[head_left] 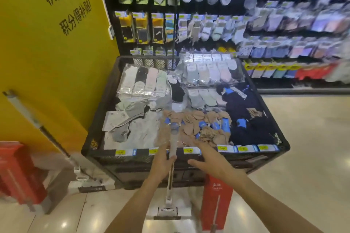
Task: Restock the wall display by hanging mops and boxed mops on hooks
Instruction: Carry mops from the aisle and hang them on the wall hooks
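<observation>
Both hands reached forward over the floor in front of a sock bin. The left hand (163, 159) was wrapped around the grey upper handle of a flat mop with a slim metal pole and white head (171, 174), which stood upright with its head on the pale tiled floor (303, 147) between the person's forearms. The right hand (208, 159) hovered just beside the handle with fingers spread and loose, holding nothing.

Behind everything, the black grid wall display (246, 24) carried rows of packaged socks on hooks, blurred toward the right. To the left stood a yellow wall panel with black printed characters (53, 43). In front of the display sat a large black mesh bin (185, 159) heaped with socks in clear packs and loose pairs, with yellow price tags along its front rim. The mop's blue-tipped handle top rose against this bin's contents.

A tall red mop box (216, 206) stood upright just right of the held mop. Another red box (17, 176) sat at the left edge. A second white-handled mop (37, 125) leaned against the yellow panel.
</observation>
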The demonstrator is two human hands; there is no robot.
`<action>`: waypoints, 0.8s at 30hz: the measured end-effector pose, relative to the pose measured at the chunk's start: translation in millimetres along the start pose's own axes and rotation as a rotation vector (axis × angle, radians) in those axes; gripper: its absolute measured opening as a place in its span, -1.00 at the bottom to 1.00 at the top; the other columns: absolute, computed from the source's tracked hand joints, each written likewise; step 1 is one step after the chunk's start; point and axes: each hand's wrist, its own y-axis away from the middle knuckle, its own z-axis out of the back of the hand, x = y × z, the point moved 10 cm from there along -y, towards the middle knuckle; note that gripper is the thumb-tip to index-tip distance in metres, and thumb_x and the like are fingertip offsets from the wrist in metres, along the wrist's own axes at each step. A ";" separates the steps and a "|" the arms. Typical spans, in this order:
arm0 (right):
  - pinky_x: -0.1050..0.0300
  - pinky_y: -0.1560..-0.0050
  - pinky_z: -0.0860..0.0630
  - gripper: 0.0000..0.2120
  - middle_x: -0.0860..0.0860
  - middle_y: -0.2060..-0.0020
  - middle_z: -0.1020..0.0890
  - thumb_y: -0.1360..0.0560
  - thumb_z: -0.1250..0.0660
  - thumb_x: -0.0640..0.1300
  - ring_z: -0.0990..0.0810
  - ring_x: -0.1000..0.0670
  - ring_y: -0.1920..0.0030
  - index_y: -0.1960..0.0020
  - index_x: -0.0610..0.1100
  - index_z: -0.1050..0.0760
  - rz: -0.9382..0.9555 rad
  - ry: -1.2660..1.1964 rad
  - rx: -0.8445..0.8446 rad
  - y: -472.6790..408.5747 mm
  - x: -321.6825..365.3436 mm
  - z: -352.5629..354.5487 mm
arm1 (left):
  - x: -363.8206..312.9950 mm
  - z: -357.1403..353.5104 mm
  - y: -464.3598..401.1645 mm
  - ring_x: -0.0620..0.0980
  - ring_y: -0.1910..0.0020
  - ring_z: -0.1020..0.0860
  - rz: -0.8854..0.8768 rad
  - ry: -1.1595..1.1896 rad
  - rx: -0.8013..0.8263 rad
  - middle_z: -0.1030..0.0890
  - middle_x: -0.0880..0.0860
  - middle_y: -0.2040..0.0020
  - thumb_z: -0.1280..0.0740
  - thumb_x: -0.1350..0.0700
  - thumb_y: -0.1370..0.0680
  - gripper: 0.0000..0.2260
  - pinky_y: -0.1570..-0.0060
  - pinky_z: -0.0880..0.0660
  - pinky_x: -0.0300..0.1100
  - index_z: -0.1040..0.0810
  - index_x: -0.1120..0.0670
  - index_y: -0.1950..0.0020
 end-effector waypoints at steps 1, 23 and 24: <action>-0.04 -0.43 -0.47 -0.27 0.12 -0.59 -0.35 -0.58 -0.44 0.17 -0.40 -0.02 -0.54 -0.63 0.28 -0.14 -0.017 -0.017 -0.005 -1.2 0.8 -4.3 | 0.1 -2.1 -3.9 0.09 -0.37 -0.55 -0.018 -0.010 0.012 -0.55 0.08 -0.43 -0.49 0.20 -0.58 -0.43 -0.37 -0.53 0.13 -0.40 0.08 -0.56; 0.02 -0.24 -0.65 -0.62 0.07 -0.13 -0.75 -0.53 -0.53 -0.16 -0.72 0.13 -0.16 -0.33 -0.06 -0.60 -0.177 -0.459 -0.104 -35.5 13.2 -80.5 | 38.6 -13.0 29.7 0.01 -0.09 -0.69 -0.001 0.174 0.178 -0.72 0.02 -0.08 -0.47 0.21 -0.59 -0.80 -0.19 -0.61 0.09 -0.58 0.07 -0.18; 0.03 -0.23 -0.66 -0.63 0.07 -0.11 -0.76 -0.52 -0.54 -0.17 -0.72 0.13 -0.15 -0.31 -0.07 -0.61 -0.174 -0.459 -0.111 -35.1 14.5 -79.7 | 38.1 -10.5 31.4 0.01 -0.10 -0.69 -0.002 0.176 0.178 -0.72 0.02 -0.08 -0.47 0.22 -0.59 -0.80 -0.19 -0.61 0.08 -0.58 0.04 -0.16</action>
